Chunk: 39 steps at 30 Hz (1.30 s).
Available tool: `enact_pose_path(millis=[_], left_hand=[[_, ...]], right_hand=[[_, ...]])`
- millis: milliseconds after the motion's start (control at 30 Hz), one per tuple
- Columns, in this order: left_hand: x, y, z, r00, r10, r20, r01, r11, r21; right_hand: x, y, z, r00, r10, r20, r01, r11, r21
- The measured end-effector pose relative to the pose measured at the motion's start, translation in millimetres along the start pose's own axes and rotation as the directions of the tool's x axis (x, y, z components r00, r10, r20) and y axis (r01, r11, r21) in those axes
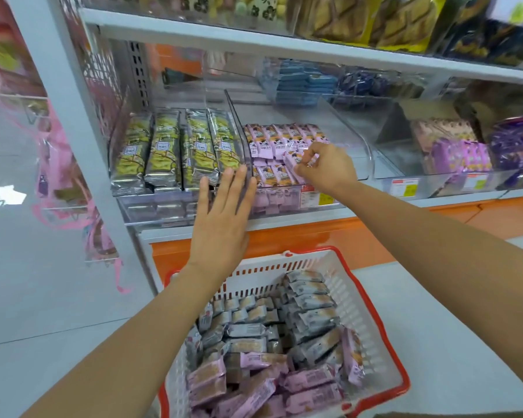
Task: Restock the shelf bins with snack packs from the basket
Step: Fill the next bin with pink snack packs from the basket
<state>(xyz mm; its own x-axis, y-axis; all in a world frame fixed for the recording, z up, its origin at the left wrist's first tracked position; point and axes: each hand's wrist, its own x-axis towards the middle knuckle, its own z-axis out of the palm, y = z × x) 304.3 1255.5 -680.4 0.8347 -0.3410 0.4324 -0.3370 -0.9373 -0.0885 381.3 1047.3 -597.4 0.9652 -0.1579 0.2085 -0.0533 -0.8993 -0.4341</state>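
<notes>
A white basket with a red rim [341, 267] stands below the shelf, filled with pink and grey snack packs [284, 351]. On the shelf a clear bin [363, 152] holds rows of pink packs [280, 135]. My right hand [326, 167] reaches over that bin's front and pinches a pink snack pack [293, 164] above the rows. My left hand [224, 218] is flat with straight fingers, its fingertips against the clear divider [239, 128] between the pink bin and the neighbouring bin of yellow-and-silver packs [175, 152].
More clear bins to the right hold purple packs [459, 155]; blue packs [299, 82] sit at the back. The upper shelf [254, 40] overhangs the bins. Pink items hang on a rack [73, 176] at the left. An orange ledge [360, 236] runs below the shelf.
</notes>
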Motion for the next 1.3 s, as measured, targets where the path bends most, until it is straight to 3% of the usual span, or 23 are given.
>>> enact_pose_path(millis=[133, 300, 500, 667, 800, 933, 1000, 1100, 1200, 1300], left_hand=[[0.5, -0.6, -1.5, 1.000, 0.005, 0.028, -0.005, 1.000, 0.000], [0.0, -1.6, -9.7, 0.999, 0.020, 0.027, -0.019, 0.998, -0.063], [-16.3, 2.0, -11.5, 0.996, 0.078, -0.054, -0.084, 0.989, -0.124], [-43.4, 3.1, 3.4, 0.996, 0.076, -0.036, -0.081, 0.982, -0.170], [-71.9, -6.8, 28.3, 0.990, 0.044, 0.137, -0.026, 0.991, -0.129], [-99.1, -16.8, 55.4, 0.868, -0.031, 0.495, 0.028, 1.000, 0.012], [-110.5, -22.5, 70.0, 0.839, -0.069, 0.539, 0.057, 0.998, 0.038], [-122.5, -32.8, 88.5, 0.810, -0.113, 0.575, 0.064, 0.993, 0.104], [-131.7, -42.3, 103.2, 0.786, -0.143, 0.601, 0.024, 0.979, 0.201], [-142.0, -47.5, 114.6, 0.812, -0.131, 0.569, 0.064, 0.989, 0.137]], right_hand=[[0.6, 3.8, 8.7, 0.999, 0.035, 0.012, -0.035, 0.999, -0.030], [-6.3, 4.2, 7.7, 1.000, 0.009, -0.010, -0.008, 0.996, 0.092], [-44.4, -2.3, 4.1, 0.960, -0.255, -0.118, 0.278, 0.922, 0.268], [-101.0, 6.5, 24.0, 0.926, -0.378, 0.006, 0.352, 0.867, 0.352], [-137.7, 31.9, 63.2, 0.909, -0.378, 0.175, 0.296, 0.882, 0.367], [-162.2, 54.9, 103.7, 0.907, -0.293, 0.302, 0.169, 0.911, 0.376], [-170.5, 63.2, 122.7, 0.885, -0.259, 0.387, 0.114, 0.926, 0.360], [-183.6, 72.5, 148.2, 0.775, -0.265, 0.574, 0.076, 0.940, 0.332], [-195.5, 82.5, 169.8, 0.568, -0.264, 0.779, 0.097, 0.962, 0.255], [-205.0, 88.4, 181.5, 0.375, -0.256, 0.891, 0.153, 0.965, 0.212]])
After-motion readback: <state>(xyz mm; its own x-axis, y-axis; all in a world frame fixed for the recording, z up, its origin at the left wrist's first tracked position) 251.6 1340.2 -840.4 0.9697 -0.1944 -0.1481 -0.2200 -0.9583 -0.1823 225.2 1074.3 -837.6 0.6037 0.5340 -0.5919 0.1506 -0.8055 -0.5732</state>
